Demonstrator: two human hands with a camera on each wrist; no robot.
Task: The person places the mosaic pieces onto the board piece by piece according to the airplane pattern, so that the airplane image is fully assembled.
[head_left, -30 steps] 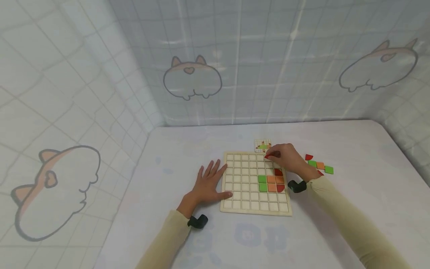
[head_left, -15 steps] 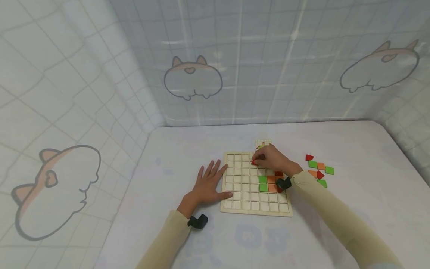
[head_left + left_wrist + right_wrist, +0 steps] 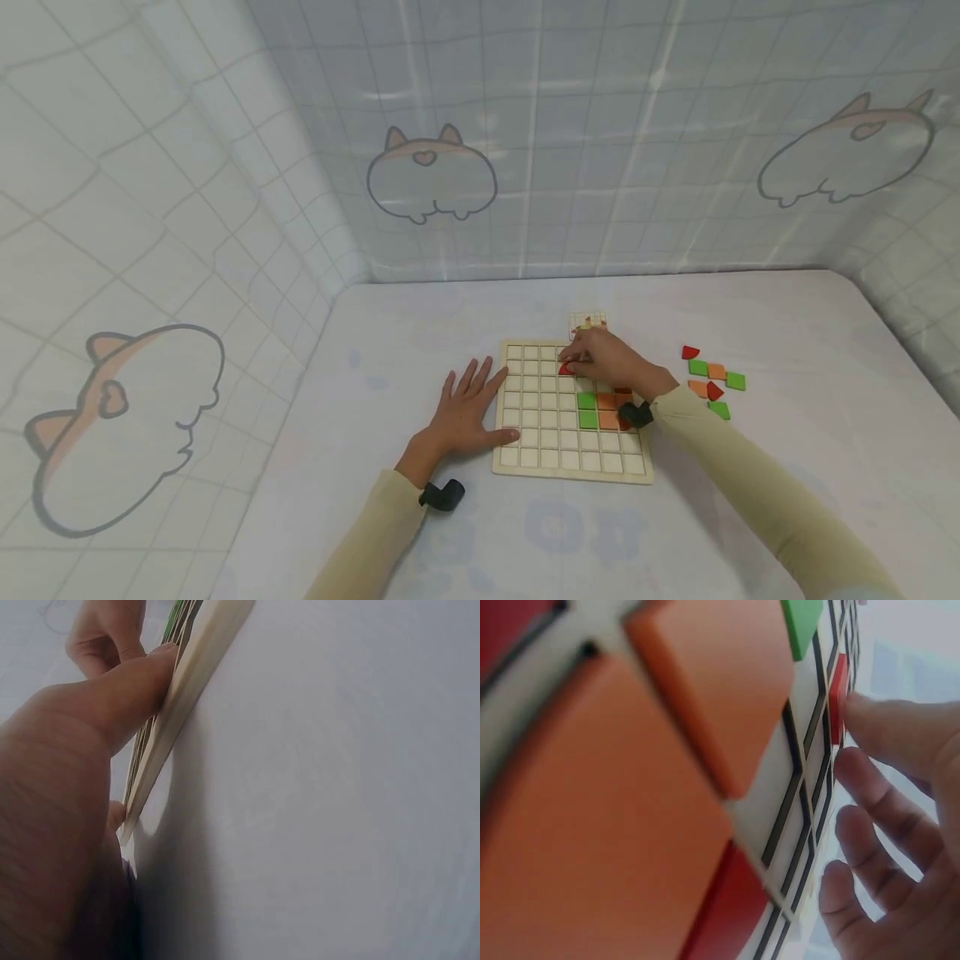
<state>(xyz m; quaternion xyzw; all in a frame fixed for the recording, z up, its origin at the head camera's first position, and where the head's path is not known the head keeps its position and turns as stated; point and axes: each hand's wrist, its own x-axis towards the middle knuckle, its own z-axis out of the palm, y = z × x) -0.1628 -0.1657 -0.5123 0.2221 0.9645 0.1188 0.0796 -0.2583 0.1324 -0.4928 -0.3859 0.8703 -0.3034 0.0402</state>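
Observation:
A wooden grid board (image 3: 528, 458) lies flat on the table. My left hand (image 3: 461, 417) rests on its left edge with fingers spread, the thumb (image 3: 142, 682) over the rim in the left wrist view. My right hand (image 3: 607, 362) reaches over the board's upper part, pinching a red quarter-circle tile (image 3: 566, 368) at a cell. In the right wrist view, thumb and index fingertip lie against that red tile (image 3: 837, 701). Green tiles (image 3: 587, 410) and orange tiles (image 3: 607, 418) sit in cells below; the right wrist partly hides red ones there.
Loose red, green and orange tiles (image 3: 716, 371) lie on the table right of the board. A small pattern card (image 3: 577, 318) lies beyond the board's far edge, partly covered by the right hand. Patterned walls (image 3: 600, 167) surround the table.
My right hand has moved left and slightly nearer with the red tile, from the board's upper right to a cell near the upper middle. The left hand has stayed put.

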